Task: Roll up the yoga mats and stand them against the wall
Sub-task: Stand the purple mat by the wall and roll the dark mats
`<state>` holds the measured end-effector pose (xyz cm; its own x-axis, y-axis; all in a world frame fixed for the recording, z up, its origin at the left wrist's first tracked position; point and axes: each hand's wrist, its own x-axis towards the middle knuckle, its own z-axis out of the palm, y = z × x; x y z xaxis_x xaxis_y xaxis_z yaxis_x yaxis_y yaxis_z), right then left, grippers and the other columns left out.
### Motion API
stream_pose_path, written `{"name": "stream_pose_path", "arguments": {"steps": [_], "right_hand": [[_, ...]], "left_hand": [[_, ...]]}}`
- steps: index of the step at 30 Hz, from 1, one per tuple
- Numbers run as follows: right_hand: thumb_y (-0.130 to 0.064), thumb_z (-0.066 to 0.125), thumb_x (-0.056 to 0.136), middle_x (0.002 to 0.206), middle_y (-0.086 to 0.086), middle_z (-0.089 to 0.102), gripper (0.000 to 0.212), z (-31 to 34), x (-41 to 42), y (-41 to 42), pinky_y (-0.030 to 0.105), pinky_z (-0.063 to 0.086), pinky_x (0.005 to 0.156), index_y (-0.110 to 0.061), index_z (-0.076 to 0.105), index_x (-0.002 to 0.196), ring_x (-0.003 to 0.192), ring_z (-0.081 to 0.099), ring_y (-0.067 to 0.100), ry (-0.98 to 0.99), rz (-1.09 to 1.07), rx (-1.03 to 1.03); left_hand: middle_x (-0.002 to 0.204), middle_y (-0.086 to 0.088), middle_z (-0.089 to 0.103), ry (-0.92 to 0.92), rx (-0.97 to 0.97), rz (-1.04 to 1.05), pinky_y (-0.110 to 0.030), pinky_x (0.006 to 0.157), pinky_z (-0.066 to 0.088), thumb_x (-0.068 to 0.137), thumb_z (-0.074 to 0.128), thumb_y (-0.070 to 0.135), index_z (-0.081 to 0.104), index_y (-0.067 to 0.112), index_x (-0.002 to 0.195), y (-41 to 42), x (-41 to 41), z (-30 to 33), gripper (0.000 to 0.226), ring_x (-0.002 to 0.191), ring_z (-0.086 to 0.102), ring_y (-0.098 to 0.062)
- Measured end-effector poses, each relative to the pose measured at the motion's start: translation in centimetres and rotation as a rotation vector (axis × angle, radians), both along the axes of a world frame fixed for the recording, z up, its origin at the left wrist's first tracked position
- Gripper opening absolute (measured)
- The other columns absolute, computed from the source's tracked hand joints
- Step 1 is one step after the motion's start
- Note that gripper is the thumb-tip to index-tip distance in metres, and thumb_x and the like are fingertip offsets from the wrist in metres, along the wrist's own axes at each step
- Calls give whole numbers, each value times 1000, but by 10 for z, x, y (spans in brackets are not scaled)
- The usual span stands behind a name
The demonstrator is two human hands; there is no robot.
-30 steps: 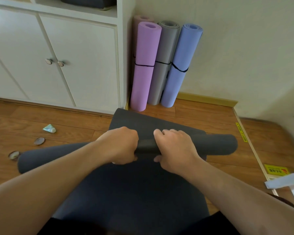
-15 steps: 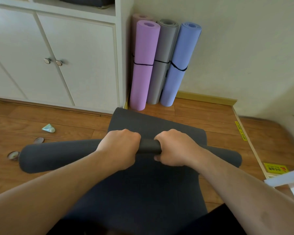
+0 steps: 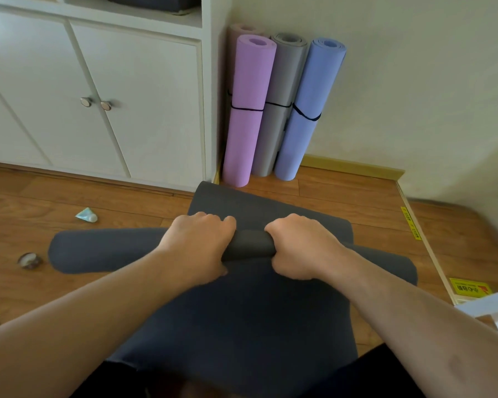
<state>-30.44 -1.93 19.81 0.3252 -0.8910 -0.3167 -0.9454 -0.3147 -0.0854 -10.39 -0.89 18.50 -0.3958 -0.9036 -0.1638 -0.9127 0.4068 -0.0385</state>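
Fingers [image 3: 213,222] curled round dark mat roll [image 3: 247,244], wooden floor [image 3: 371,208]

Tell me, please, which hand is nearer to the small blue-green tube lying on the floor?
The left hand. It grips the dark mat roll just right of the tube in the picture; the right hand grips the same roll further along, beyond the left hand.
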Motion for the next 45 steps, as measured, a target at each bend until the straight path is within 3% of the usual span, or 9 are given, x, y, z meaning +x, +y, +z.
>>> {"name": "stream_pose_path", "arguments": {"steps": [4, 7, 10, 13, 22, 26, 31, 40, 45], "right_hand": [[-16, 65, 82, 81, -4, 65, 12, 1, -2, -2, 33, 47, 57, -28, 64, 83, 71, 64, 18, -17, -15, 94], [-31, 75, 85, 86, -10, 61, 23, -3, -3, 0, 33, 39, 59, -31, 53, 92, 79, 60, 16, 14, 59, -63], [-46, 83, 85, 98, -8, 58, 55, -7, -2, 5, 36, 38, 64, -27, 34, 102, 84, 53, 18, 67, 107, -205], [-40, 81, 89, 95, -6, 60, 49, -11, -2, 8, 36, 43, 64, -28, 36, 104, 83, 59, 19, 38, 124, -139], [-11, 67, 80, 85, -3, 67, 17, 3, -18, -8, 43, 62, 64, -27, 66, 86, 71, 68, 18, -60, -15, 119], [-32, 77, 83, 91, -10, 62, 27, -1, -15, -1, 40, 57, 70, -33, 53, 96, 83, 63, 16, -17, 72, -52], [-45, 80, 87, 100, -7, 61, 49, -8, -3, 8, 40, 53, 71, -28, 42, 114, 89, 63, 20, 25, 144, -171], [-15, 73, 79, 88, -5, 67, 20, -1, -16, -9, 41, 63, 66, -31, 64, 88, 75, 68, 17, -107, -95, 134], [-43, 82, 82, 100, -12, 60, 42, -6, -12, -1, 39, 53, 74, -37, 48, 106, 92, 61, 15, -8, 29, -53]], "left_hand": [[87, 7, 57, 64, -7, 52, -33, 69, 50, 92, 68, 28, 52, 23, 110, 4, -3, -5, 25, 82, 60, -19], [83, 8, 53, 93, 126, 86, -30, 67, 51, 90, 68, 19, 55, 26, 105, -3, -2, -2, 20, 76, 58, -15], [88, 5, 65, 136, 297, 126, -33, 75, 61, 87, 74, 24, 62, 27, 102, -16, 6, 9, 19, 79, 66, -14], [92, 8, 68, 88, 399, 71, -38, 82, 60, 85, 80, 38, 64, 30, 104, -21, 13, 17, 26, 85, 67, -13], [95, 9, 55, -19, -77, -37, -31, 68, 43, 87, 75, 50, 39, 28, 115, 4, 8, 5, 50, 86, 56, -16], [87, 11, 53, 94, 101, 39, -27, 67, 46, 90, 70, 26, 41, 32, 103, -2, 13, 3, 32, 79, 56, -12], [91, 11, 65, 166, 359, 48, -27, 67, 47, 86, 77, 32, 57, 35, 95, -16, 19, 22, 22, 82, 62, -10], [94, 10, 56, 43, -99, -20, -31, 68, 36, 87, 73, 49, 38, 31, 103, -8, 3, 2, 43, 81, 49, -12], [85, 12, 53, 108, 100, 25, -28, 64, 45, 89, 70, 34, 43, 33, 100, -15, 3, -3, 29, 76, 55, -11]]}}
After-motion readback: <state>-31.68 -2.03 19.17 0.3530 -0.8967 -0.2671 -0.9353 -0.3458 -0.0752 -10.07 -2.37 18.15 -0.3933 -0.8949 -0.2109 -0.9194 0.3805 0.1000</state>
